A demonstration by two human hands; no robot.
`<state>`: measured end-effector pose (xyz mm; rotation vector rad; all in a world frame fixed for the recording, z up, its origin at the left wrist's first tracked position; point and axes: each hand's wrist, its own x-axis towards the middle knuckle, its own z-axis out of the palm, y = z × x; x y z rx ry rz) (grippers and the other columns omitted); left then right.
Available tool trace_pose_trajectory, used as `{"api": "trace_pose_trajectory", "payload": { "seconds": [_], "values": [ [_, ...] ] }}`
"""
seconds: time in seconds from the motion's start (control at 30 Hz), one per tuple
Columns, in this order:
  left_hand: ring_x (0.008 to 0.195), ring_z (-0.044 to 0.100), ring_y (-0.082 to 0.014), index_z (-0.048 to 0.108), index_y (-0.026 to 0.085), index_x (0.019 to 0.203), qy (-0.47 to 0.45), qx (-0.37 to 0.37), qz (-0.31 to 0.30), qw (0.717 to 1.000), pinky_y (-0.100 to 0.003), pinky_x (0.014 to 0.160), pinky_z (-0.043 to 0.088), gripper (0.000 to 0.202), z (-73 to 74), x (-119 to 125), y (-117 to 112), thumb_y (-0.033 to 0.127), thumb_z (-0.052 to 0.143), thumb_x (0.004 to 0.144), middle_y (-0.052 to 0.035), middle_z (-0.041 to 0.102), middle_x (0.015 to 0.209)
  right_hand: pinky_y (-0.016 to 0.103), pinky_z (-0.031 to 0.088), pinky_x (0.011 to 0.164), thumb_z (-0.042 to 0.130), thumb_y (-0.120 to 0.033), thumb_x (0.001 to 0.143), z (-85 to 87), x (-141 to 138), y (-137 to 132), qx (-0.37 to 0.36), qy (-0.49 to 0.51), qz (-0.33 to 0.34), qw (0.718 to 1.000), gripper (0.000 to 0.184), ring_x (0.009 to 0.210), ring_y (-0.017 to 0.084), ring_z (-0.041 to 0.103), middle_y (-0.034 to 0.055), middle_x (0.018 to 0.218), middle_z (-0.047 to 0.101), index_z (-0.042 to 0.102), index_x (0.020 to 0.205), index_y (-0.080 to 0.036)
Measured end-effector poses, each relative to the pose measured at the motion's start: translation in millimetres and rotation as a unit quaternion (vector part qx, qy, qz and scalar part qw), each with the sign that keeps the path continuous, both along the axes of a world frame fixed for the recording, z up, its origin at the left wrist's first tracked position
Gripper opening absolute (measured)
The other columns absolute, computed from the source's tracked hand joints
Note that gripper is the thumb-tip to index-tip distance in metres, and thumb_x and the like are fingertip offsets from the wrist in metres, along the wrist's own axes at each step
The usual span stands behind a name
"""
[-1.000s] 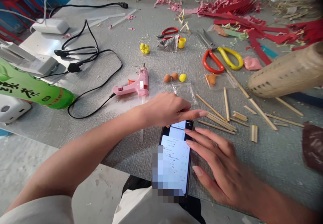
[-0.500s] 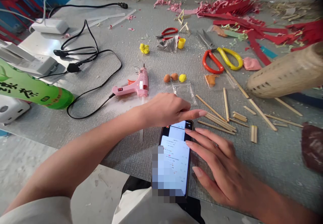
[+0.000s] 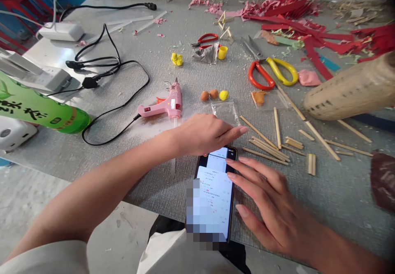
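A smartphone [image 3: 217, 200] with a lit screen of text lies at the table's front edge, its lower part blurred by blocks. My left hand [image 3: 203, 134] rests at the phone's top edge, fingers curled under in a loose fist, thumb sticking out to the right; the palm is hidden. Beside the phone, my right hand [image 3: 271, 208] is open with fingers spread, two fingertips at the phone's right edge. Thin wooden sticks [image 3: 270, 148] lie just beyond it. Past my left hand are a pink hot glue gun [image 3: 169, 103], two brown clay balls [image 3: 205, 96] and a yellow one [image 3: 224, 95].
Scissors [image 3: 259, 74] with red and yellow handles lie to the right, near a thick wooden cylinder [image 3: 345, 89]. Red paper strips [image 3: 286, 19] spread at the back. On the left are a green bottle [image 3: 46, 109], a power strip [image 3: 46, 74] and black cables [image 3: 119, 62].
My left thumb has lifted slightly and drawn in toward the fist, away from the phone's top. My right hand and the phone stay nearly where they were.
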<state>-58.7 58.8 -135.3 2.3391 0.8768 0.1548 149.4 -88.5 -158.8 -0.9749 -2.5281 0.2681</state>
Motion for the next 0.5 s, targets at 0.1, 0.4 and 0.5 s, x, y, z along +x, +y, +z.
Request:
{"api": "trace_pose_trajectory", "payload": {
  "seconds": [0.1,0.4,0.5],
  "values": [
    [0.05,0.02,-0.0108,0.058,0.018,0.068,0.009,0.005,0.004,1.0,-0.033,0.061,0.017,0.073,-0.5,0.8,0.0,0.067,0.016,0.103,0.0006,0.042,0.054,0.047,0.034,0.115,0.053,-0.018,0.096,-0.3,-0.3,0.4,-0.004,-0.002,-0.001,1.0,0.048,0.147,0.032,0.038,0.0161,0.154,0.049,0.049,0.142,-0.006],
    [0.051,0.015,-0.0101,0.058,0.016,0.068,0.012,0.011,0.007,1.0,-0.034,0.059,0.017,0.073,1.4,0.7,-0.9,0.064,0.017,0.104,0.0018,0.038,0.055,0.047,0.035,0.114,0.051,-0.015,0.094,1.8,1.7,-2.3,0.012,0.021,0.034,0.999,0.044,0.145,0.033,0.041,0.0162,0.153,0.05,0.053,0.138,-0.008],
    [0.05,0.015,-0.01,0.059,0.016,0.069,0.011,0.006,0.005,1.0,-0.034,0.059,0.018,0.071,2.4,0.6,-1.1,0.063,0.019,0.104,0.0017,0.039,0.055,0.046,0.039,0.109,0.049,-0.013,0.093,3.4,3.0,-2.9,0.024,0.052,0.056,0.997,0.038,0.134,0.03,0.05,0.0146,0.14,0.06,0.06,0.129,-0.01]
  ]
}}
